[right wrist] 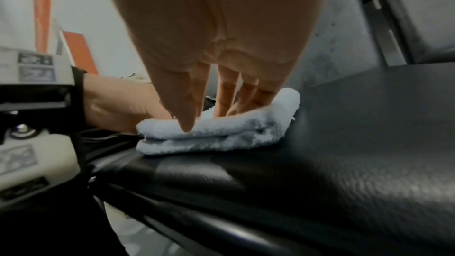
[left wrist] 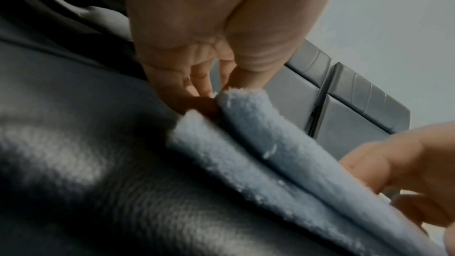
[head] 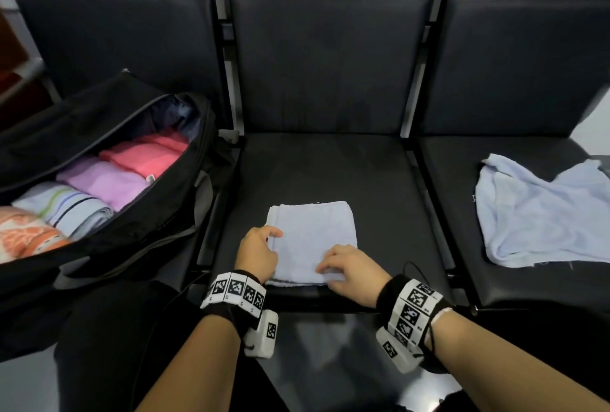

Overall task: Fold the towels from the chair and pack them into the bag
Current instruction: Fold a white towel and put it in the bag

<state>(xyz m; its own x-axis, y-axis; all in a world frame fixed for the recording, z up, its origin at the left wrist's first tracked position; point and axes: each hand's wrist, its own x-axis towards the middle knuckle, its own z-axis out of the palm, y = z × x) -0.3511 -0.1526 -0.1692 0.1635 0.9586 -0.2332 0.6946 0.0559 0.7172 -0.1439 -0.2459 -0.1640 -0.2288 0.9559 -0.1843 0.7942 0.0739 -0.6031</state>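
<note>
A light blue towel (head: 317,233), folded into a thick square, lies near the front of the middle black seat (head: 313,167). My left hand (head: 269,238) pinches its left edge; the left wrist view shows thumb and fingers closed on the upper fold (left wrist: 246,108). My right hand (head: 326,268) rests on the towel's near right part. In the right wrist view its fingers (right wrist: 226,102) lie fairly straight and press on top of the towel (right wrist: 221,135). An open black bag (head: 109,114) on the left seat holds several folded towels, among them a pink one (head: 145,154).
A second light blue towel (head: 541,213) lies unfolded and crumpled on the right seat. Metal dividers (head: 231,81) separate the seats. The bag overhangs the left seat's front edge, near my left forearm. My dark trouser legs fill the lower part of the head view.
</note>
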